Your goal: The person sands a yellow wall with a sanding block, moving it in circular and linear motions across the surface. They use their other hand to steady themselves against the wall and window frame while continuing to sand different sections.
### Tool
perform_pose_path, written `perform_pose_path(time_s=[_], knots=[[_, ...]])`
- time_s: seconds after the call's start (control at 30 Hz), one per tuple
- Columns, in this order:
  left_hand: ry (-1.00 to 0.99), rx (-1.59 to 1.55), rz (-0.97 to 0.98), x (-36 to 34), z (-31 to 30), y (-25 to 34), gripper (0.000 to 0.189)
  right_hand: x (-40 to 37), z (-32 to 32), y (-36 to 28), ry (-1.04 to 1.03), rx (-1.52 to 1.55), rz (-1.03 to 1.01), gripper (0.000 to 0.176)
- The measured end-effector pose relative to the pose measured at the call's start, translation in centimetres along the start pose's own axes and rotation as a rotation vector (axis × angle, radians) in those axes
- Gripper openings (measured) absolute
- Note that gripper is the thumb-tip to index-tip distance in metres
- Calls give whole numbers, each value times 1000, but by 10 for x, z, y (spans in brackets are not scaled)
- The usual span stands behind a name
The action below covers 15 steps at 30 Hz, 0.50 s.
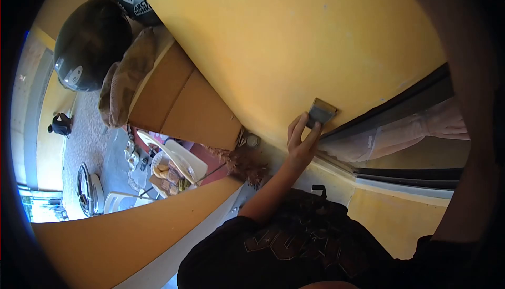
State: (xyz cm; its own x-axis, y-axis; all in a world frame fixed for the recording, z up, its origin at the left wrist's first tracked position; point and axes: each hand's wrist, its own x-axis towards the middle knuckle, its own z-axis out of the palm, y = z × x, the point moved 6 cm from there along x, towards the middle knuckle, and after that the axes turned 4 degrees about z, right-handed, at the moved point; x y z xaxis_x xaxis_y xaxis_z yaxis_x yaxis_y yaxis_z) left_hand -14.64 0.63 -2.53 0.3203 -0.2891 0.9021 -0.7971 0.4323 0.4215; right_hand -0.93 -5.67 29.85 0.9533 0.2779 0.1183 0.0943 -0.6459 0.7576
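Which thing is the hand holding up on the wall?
Find the big yellow wall, then the dark frame along its right edge. Just left of that frame, the left hand presses a small flat tool to the wall. It is the only grey, square-ended thing on the yellow paint.

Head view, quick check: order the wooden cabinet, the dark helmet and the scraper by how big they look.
1. wooden cabinet and dark helmet: near alike, and the fisheye edge makes ranking them unsure.
2. scraper in the left hand, pressed to the yellow wall: clearly smallest.
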Motion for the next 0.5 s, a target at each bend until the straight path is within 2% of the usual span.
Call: perform_pose_path(time_s=[0.03, 0.2, 0.27, 0.33, 0.43, 0.5], knots=[[-8, 11, -17, -2, -3, -1, 34, 2, 5, -6, -2, 22, -8, 26], [25, 19, 149, 44, -3, 4, 34, -1, 11, -7, -15, 32, -30, 27], [45, 39, 141, 59, 0, 5, 33, -3, 12, -8, -12, 49, -14, 27], [104, 55, 83, 48, 1, 9, 33, -8, 14, -9, -14, 69, 6, 27], [60, 95, 57, 17, 4, 3, 32, -17, 2, 2, -15, 29, 21, 27], [57, 83, 91, 25, -1, -3, 30, -18, -13, 3, -16, 15, 23, 27]])
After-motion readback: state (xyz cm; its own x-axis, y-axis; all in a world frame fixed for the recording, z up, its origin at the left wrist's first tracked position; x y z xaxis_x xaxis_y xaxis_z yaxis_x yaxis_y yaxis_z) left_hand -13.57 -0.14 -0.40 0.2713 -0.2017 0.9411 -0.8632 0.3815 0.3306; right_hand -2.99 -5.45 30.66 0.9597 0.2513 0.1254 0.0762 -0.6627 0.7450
